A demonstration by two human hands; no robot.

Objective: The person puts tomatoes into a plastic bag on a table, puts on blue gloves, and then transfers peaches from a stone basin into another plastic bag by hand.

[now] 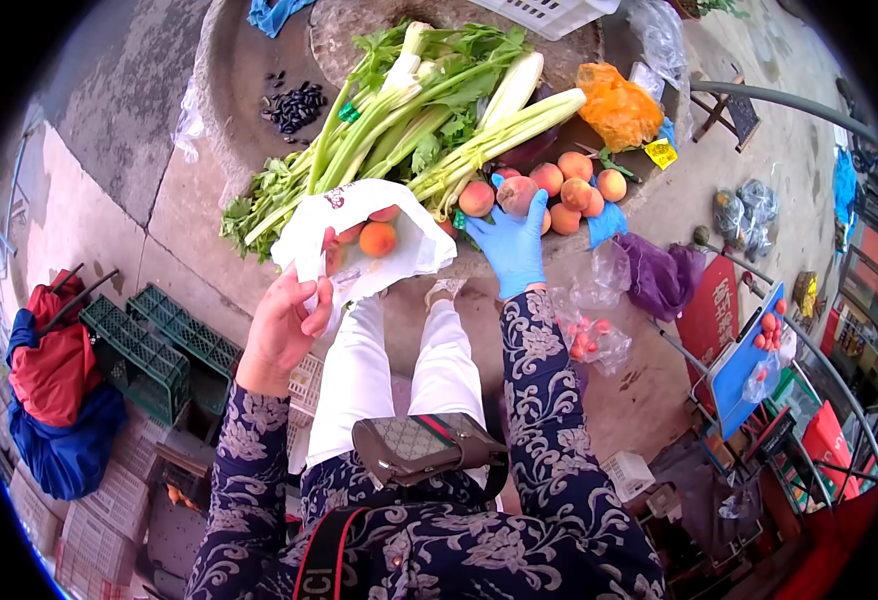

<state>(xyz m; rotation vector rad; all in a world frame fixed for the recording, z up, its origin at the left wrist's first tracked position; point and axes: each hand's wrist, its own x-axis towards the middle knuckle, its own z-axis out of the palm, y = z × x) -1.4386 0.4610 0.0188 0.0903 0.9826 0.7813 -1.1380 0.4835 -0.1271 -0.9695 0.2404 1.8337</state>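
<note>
The right hand (507,245), in a blue glove, is closed around a peach (516,196) just right of the frame's upper centre, its fingers and thumb on either side of the fruit. The bare left hand (289,315), left of centre, grips a white bag (304,228) by its edge. The bag's mouth is spread open, with peaches (377,239) inside; how many lie deeper cannot be told.

Just right of the gloved hand, loose peaches (547,180) sit close together on the counter (224,100), with one more just left of the held peach. Celery (399,110) lies in a heap across the upper centre, its leafy ends reaching down left to the bag. Small dark pieces (297,106) are scattered left of it. Right of the celery are an orange bag (619,108) and a yellow tag (661,153); a white basket (551,12) is cut off by the top edge.

Below the counter, at centre right, a purple bag (662,278) lies near a clear bag (611,345) of small reddish fruit. Green crates (139,358) stand at the left, beside red cloth (51,368) and blue cloth (71,450). A blue table (737,385) stands at the right.
</note>
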